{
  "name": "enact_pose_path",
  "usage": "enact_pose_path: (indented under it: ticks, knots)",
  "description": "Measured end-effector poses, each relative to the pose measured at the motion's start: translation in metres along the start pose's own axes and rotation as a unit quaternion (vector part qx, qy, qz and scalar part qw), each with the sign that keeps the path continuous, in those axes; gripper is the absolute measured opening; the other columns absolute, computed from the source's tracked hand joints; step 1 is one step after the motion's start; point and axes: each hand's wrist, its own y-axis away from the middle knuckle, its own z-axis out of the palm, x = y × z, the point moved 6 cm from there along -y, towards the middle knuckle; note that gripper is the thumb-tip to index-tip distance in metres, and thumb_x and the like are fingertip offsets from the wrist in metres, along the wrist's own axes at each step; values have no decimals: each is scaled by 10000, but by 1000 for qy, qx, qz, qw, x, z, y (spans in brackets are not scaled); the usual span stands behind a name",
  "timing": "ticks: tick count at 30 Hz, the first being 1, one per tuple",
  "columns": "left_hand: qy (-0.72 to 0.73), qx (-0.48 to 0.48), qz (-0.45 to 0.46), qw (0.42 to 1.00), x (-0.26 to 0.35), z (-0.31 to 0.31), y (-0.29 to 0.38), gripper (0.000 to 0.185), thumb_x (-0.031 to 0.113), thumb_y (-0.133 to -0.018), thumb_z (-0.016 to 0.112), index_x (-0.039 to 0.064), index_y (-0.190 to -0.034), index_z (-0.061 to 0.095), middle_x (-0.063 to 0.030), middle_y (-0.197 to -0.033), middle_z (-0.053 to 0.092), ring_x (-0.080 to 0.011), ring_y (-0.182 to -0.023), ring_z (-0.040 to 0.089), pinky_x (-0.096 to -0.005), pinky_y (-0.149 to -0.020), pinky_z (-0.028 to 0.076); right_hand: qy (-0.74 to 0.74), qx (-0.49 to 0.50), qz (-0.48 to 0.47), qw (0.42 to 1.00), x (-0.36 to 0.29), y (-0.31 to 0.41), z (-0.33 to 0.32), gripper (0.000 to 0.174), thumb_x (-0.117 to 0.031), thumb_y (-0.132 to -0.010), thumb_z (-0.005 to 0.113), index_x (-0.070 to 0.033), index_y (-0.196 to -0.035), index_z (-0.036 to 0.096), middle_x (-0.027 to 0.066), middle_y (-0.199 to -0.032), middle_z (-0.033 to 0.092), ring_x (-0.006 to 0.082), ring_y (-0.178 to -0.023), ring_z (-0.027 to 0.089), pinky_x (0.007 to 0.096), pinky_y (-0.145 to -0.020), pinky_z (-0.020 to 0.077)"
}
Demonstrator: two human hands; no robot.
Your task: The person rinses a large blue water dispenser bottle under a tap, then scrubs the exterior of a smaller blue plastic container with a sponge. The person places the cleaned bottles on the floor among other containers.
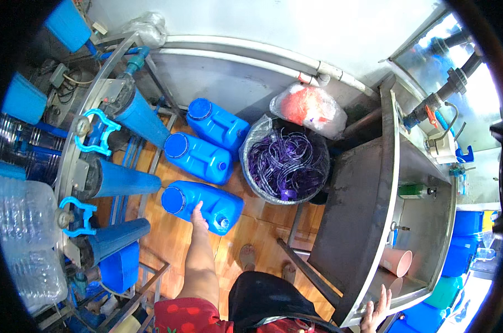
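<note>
My left hand (200, 217) reaches down to the handle of the nearest blue plastic water jug (228, 202), its fingers mostly hidden where they wrap the grip. This jug stands upright on the floor, with a large round cap at one end and a small capped spout at the other. Two similar jugs, the middle one (201, 158) and the far one (218, 123), stand beyond it. At lower right my right hand (376, 310), fingers apart and holding nothing, is at the front rim of a stainless steel sink (418, 296).
A lined bin (253, 185) holds purple plastic strips; a stuffed clear bag (307, 108) rests behind it. Blue filter housings (128, 178) on a metal frame (64, 166) flank the left side. A pink cup (396, 261) lies in the sink. A dark metal bar (310, 270) slants near my feet.
</note>
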Motion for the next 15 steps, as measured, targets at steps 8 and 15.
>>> enact_pose_path:
  ticks: [8,15]
  knots:
    - [-79,-83,124,986,77,2,207,368,-19,-652,673,62,-985,539,-63,-789,568,-200,-667,563,-330,-528,501,57,-10,16,998,5,1,0,698,-463,-828,607,-147,-1427,436,139,-1456,428,395,-1389,278,562,-1112,197]
    - [-182,-254,275,909,148,54,458,337,-35,-680,638,59,-990,547,-42,-728,552,-155,-538,549,-286,-493,487,39,-29,9,999,14,-3,7,792,-509,-813,625,-157,-1471,358,145,-1531,303,391,-1432,195,610,-1120,163]
